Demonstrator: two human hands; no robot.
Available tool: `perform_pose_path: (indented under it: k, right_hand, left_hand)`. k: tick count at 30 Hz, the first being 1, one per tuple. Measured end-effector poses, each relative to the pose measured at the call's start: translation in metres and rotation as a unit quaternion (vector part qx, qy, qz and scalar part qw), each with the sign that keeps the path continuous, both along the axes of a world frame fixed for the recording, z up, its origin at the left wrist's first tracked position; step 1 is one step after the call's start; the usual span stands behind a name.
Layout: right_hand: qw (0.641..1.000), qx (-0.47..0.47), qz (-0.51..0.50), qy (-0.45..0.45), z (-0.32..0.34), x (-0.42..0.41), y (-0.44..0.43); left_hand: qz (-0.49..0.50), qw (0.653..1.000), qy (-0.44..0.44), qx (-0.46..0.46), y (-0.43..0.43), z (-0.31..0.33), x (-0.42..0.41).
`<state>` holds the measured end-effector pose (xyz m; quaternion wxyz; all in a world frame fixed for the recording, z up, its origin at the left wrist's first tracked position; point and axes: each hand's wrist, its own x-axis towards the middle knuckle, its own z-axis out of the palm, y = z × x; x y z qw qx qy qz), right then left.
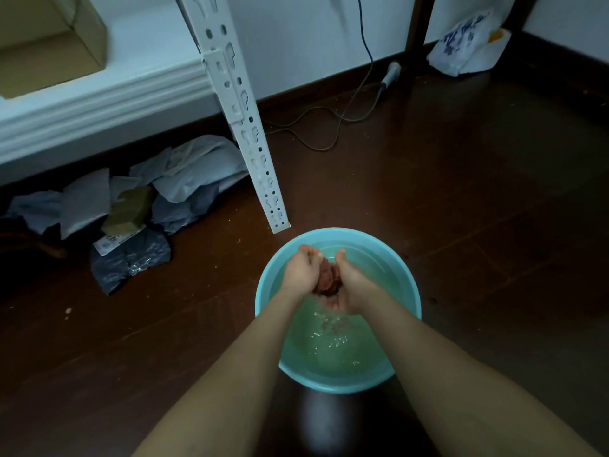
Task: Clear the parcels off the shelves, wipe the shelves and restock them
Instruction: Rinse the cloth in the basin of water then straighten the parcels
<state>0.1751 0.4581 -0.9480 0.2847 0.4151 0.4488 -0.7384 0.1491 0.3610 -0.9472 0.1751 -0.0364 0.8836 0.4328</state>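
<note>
A turquoise basin point(408, 285) of water stands on the dark floor just in front of me. Over it, my left hand point(301, 270) and my right hand point(347, 285) squeeze a wet reddish-brown cloth point(329, 278) between them, and water drips onto the rippled surface below. A heap of grey and white parcel bags point(138, 199) with a small brown box lies on the floor under the white shelf point(99, 103). An open cardboard box point(49, 44) sits on that shelf at the upper left.
The shelf's white perforated upright point(250, 127) comes down to the floor right beside the basin's far rim. A cable point(356, 103) with a plug trails along the wall. A white printed bag point(461, 44) lies at the far right by a dark post.
</note>
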Motion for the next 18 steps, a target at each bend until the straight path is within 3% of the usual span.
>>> perform_pose_path:
  k: [2,5,10,18]
  right_hand:
    - [1.000,0.008,-0.025,0.013,0.006,-0.003,0.000]
    - [0.998,0.023,-0.062,0.021,0.010,-0.006,0.007]
    - [0.994,0.093,-0.039,0.036,0.010,-0.008,0.000]
    - [0.979,0.171,0.004,0.115,0.015,-0.007,-0.008]
  left_hand:
    - [-0.119,0.984,0.052,-0.119,-0.006,0.001,0.007]
    - [-0.183,0.975,0.048,-0.119,-0.007,0.002,0.014]
    - [-0.139,0.985,0.059,-0.082,0.006,0.011,0.015]
    - [-0.117,0.981,0.107,-0.111,0.011,0.014,0.003]
